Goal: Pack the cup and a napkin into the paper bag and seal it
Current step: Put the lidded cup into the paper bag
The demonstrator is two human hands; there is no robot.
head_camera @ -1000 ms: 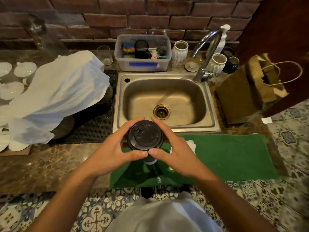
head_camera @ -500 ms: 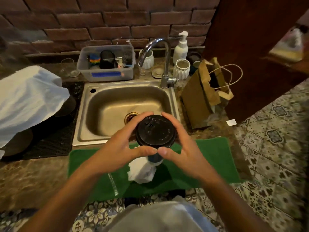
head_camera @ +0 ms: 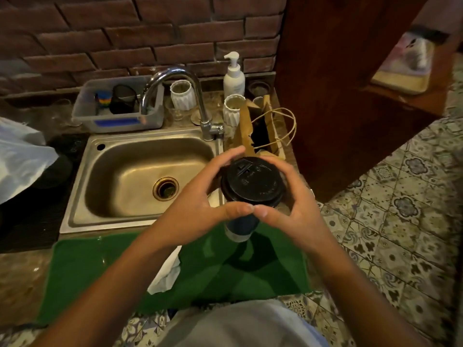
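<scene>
Head view: both of my hands carry the cup point(head_camera: 251, 194), held by its black lid point(head_camera: 253, 182). My left hand point(head_camera: 198, 211) wraps the lid's left rim, my right hand point(head_camera: 298, 209) the right rim, thumbs meeting at the near edge; both are closed around the lid, fingers curled, no slack visible. Change from half a second ago: the cup has travelled right, from over the sink point(head_camera: 150, 176) front to a position just before the paper bag point(head_camera: 260, 131), which now lies directly behind my fingertips. The bag stands open beside the faucet point(head_camera: 198, 96), handles up. The napkin point(head_camera: 166, 274) lies on the green mat point(head_camera: 100, 266), partly hidden under my left forearm, not yet packed. Judgement: the transfer is nearly complete; the next step is to lower the cup into the bag's mouth.
</scene>
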